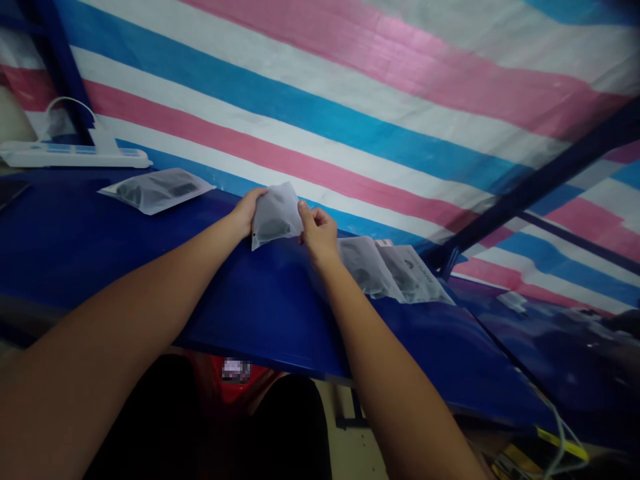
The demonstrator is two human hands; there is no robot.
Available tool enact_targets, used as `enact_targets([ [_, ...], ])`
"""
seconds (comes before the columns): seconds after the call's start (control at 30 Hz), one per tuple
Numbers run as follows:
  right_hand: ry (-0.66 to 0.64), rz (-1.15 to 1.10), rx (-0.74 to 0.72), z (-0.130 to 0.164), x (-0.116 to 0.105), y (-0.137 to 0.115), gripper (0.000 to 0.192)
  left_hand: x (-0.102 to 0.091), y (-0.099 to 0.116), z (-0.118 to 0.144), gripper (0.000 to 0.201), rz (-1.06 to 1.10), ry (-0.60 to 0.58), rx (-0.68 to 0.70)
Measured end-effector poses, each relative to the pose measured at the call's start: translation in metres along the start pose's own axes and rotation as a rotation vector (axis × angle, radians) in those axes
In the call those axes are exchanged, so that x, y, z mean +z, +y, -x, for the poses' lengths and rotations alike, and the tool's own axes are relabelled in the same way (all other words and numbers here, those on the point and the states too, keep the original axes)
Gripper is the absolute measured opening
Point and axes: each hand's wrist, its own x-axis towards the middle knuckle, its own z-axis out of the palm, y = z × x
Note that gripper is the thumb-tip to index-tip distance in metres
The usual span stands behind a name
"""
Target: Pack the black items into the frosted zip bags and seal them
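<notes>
Both hands hold one frosted pouch at the far edge of the blue bench

The left hand (246,211) grips the left side of the pouch (275,215) and the right hand (318,231) grips its right side, the fingers (306,212) of each pinched together on the plastic, so the pouch stands lifted off the bench (100,247) between them, with a dark item showing dimly through it. Just beside the right wrist lie more filled pouches (395,270), overlapping one another on the bench. Well apart to the left lies another flat pouch (157,189), and beyond it a white power strip (75,155) with its cable. A striped tarpaulin (350,100) in pink, white and blue rises right behind the bench
</notes>
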Motion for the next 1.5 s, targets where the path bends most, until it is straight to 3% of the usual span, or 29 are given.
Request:
enact_targets([
  [0.27,0.001,-0.019,-0.023,-0.0016,0.0008,0.0033,0.054,0.0040,0.0017,0.0013,0.029,0.143,0.044,-0.079],
  [1.17,-0.094,-0.079,0.021,0.0016,0.0018,0.0024,0.045,0.0027,-0.0004,-0.0015,0.027,0.143,0.051,-0.080],
  [1.5,-0.059,-0.205,0.195,-0.0018,-0.0015,0.0064,0.047,0.0056,0.0004,0.0015,0.034,0.126,0.081,-0.079],
])
